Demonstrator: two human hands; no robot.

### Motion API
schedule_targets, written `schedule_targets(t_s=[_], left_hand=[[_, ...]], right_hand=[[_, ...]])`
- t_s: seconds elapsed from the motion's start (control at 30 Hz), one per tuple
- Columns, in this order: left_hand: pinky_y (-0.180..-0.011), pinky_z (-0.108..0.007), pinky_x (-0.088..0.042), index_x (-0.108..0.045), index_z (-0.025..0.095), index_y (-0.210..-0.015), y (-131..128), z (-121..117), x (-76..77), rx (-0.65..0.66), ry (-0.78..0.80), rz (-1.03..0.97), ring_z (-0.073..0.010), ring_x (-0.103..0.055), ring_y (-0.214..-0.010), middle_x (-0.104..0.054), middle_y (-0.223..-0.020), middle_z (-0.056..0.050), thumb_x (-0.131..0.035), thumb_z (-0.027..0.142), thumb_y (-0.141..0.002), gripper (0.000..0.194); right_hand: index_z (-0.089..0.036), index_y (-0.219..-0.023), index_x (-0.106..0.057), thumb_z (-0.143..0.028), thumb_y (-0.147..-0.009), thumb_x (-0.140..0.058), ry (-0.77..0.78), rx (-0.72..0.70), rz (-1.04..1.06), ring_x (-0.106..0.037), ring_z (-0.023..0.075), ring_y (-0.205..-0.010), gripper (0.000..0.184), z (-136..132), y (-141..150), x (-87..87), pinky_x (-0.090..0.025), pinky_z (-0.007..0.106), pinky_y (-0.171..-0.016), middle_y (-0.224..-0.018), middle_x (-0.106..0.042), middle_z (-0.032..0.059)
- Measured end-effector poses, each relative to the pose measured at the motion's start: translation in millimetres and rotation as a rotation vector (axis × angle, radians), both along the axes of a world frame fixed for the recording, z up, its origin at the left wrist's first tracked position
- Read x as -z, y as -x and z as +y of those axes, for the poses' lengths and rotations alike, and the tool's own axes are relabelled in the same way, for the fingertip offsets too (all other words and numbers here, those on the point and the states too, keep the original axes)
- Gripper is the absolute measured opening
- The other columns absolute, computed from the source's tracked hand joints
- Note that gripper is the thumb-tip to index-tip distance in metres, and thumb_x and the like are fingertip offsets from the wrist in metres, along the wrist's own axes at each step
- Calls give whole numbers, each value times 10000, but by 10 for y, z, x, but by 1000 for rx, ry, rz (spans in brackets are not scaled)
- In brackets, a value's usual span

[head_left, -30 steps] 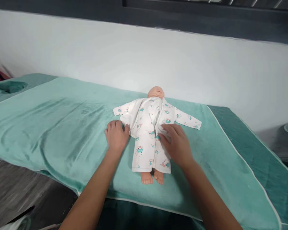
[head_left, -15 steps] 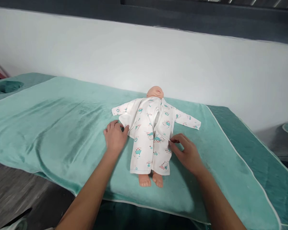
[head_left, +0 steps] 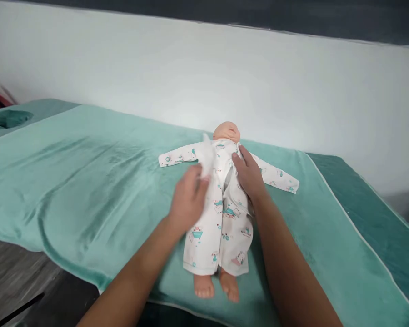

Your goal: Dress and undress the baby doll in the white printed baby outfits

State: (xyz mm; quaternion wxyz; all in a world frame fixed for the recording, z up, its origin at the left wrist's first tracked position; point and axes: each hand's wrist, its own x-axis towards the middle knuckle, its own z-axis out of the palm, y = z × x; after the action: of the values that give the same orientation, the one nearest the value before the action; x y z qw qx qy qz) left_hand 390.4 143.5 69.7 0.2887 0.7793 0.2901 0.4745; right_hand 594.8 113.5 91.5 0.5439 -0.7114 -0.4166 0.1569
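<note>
A baby doll (head_left: 226, 131) lies on its back on a teal towel (head_left: 88, 177), dressed in a white printed romper (head_left: 221, 227) with sleeves spread out and bare feet toward me. My left hand (head_left: 188, 202) is closed on the romper's left front flap and lifts it off the chest; the hand is a little blurred. My right hand (head_left: 248, 175) lies on the doll's upper chest beside the neckline, its fingers pressed on the other flap of cloth.
The towel covers a padded table that runs along a white wall (head_left: 204, 77). A darker green pad (head_left: 371, 213) lies under the towel at the right. A folded green cloth (head_left: 7, 118) sits at the far left. Dark floor shows at the lower left.
Both hands moved from the romper's sides up to the chest. My left hand took hold of the left front flap and raised it. My view shifted closer.
</note>
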Motion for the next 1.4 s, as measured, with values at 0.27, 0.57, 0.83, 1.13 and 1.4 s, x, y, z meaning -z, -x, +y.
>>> schedule_targets(t_s=[0.27,0.57,0.83,1.13,1.4], left_hand=[[-1094,-444,-476,-597,192,-1030,-30,-232,47,187,-397,154,-235,-604,-1285,-677,-1330,-118,-528,124,-972,114],[-726,-348,-479,-594,240,-866,185,-284,205,7,-75,46,-188,-597,-813,-651,-849,-36,-508,192,-980,151],[-712,-310,-469,-690,226,-847,-194,207,-132,-70,95,-16,-170,-579,-746,-658,-798,-16,-534,332,-964,222],[-834,-373,-491,-706,168,-795,-1266,1060,-556,-31,234,283,-232,-636,-841,-714,-878,-83,-638,173,-807,69],[-705,-334,-440,-729,186,-784,-1163,1118,-560,95,327,333,-194,-613,-735,-727,-837,-57,-620,220,-851,132]], right_hand=[[-279,-1306,-676,-474,-910,-619,-175,15,28,-546,267,-1367,446,-168,43,110,-367,493,-1212,-1435,-637,48],[-261,-1246,-666,-400,-891,-627,-161,14,69,-548,238,-1355,383,-185,121,92,-403,447,-1171,-1422,-633,68],[-241,-1070,-619,-428,-856,-624,-144,192,-172,-590,232,-1072,284,-52,16,62,-465,422,-987,-1205,-647,88],[-237,-760,-523,-398,-863,-591,199,206,-354,-587,265,-847,203,502,-214,-171,-470,430,-842,-876,-631,95],[-216,-710,-687,-321,-793,-632,3,38,27,-544,163,-641,145,395,-418,-138,-465,336,-669,-676,-647,0]])
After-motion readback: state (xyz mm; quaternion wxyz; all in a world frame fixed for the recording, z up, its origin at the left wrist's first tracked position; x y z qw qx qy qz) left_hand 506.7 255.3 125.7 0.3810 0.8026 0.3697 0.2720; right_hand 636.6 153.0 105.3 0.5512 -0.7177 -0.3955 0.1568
